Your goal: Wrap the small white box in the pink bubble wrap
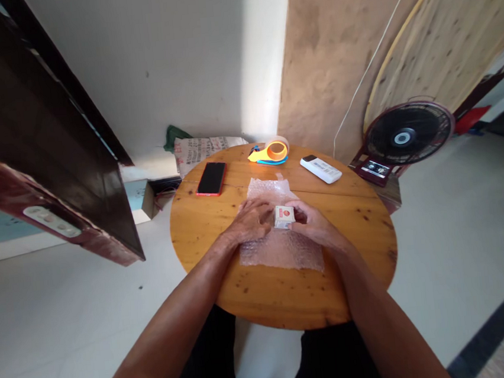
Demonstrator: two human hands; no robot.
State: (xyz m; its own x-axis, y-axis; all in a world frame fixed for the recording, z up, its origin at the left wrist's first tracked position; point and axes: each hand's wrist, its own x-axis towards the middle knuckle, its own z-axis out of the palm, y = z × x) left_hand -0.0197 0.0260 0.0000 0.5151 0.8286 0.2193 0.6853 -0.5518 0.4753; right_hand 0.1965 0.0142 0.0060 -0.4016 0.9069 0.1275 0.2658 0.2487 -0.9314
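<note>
A small white box with a red mark (284, 213) rests over a sheet of bubble wrap (280, 254) on the round wooden table (263, 307). My right hand (315, 221) grips the box from its right side, thumb in front and fingers behind. On the left, my left hand (252, 220) lies palm down on the bubble wrap, its fingers spread and reaching toward the box's left side.
Toward the table's back are a red-edged phone (211, 178), an orange and blue tape dispenser (270, 153) and a white device (321, 169). A fan (401, 138) stands beyond the right edge, and a dark door (50, 125) at left.
</note>
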